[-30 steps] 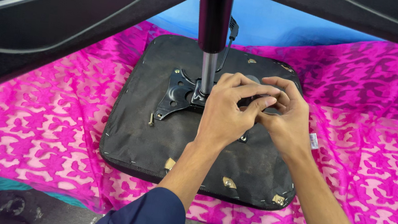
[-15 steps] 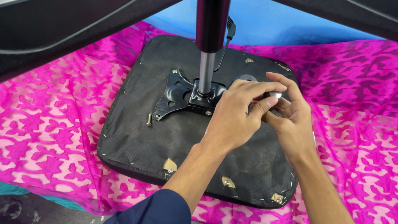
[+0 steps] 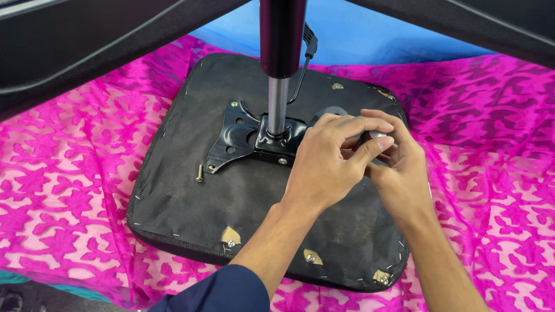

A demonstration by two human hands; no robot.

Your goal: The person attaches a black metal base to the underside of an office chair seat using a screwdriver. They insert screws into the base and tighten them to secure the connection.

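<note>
Both hands are meeting over a small silvery metal part (image 3: 380,137), only a sliver of which is showing between the fingers, so its exact shape cannot be told. The left hand (image 3: 326,165) is curling its fingers and thumb together on the part from the near side, and the right hand (image 3: 399,171) is closing around it from the far side, fingertips pressing in. The part is sitting just right of the black metal mounting plate (image 3: 241,137), which is bolted to the upturned black fabric-covered square seat base (image 3: 215,205). From the middle of the plate a shiny steel gas-lift column (image 3: 275,110) is rising into a wider black sleeve (image 3: 280,29). Just left of the plate, a loose screw (image 3: 201,172) is lying on the seat fabric. Well below the plate, along the seat's near edge, three small brass-coloured corner tabs (image 3: 231,236) are showing. The seat is resting on a bright pink patterned cloth (image 3: 41,183), and above the plate black plastic chair-base legs (image 3: 60,30) are spanning the view.
</note>
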